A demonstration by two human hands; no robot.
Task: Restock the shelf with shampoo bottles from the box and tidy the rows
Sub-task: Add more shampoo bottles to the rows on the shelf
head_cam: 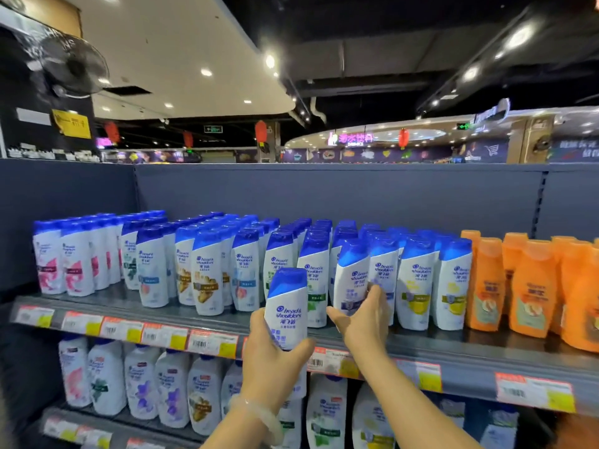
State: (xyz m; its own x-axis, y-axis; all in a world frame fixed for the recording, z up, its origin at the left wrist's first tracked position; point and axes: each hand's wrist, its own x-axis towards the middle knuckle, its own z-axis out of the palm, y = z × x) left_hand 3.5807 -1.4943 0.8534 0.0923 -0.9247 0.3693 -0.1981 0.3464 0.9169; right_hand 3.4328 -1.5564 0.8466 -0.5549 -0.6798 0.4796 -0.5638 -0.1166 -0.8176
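Shampoo bottle (287, 306) before crowded rows (207, 264) (upright)

Left hand (270, 358) gripping shampoo bottle (287, 306) upright before shelf (453, 354). Right hand (364, 319) reaching toward, touching front bottle (351, 280) in row; fingers extended.

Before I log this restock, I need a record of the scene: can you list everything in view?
held shampoo bottle: one, white with blue cap, in front of the upper shelf
small shampoo bottles: many, white and blue, rows on upper shelf
orange bottles: several, upper shelf, right end
large shampoo bottles: many, white, lower shelf
price tags: a row, red and yellow, on shelf edge
wall fan: one, black, upper left
left hand: grips the held bottle
right hand: fingers straight, against a shelved bottle
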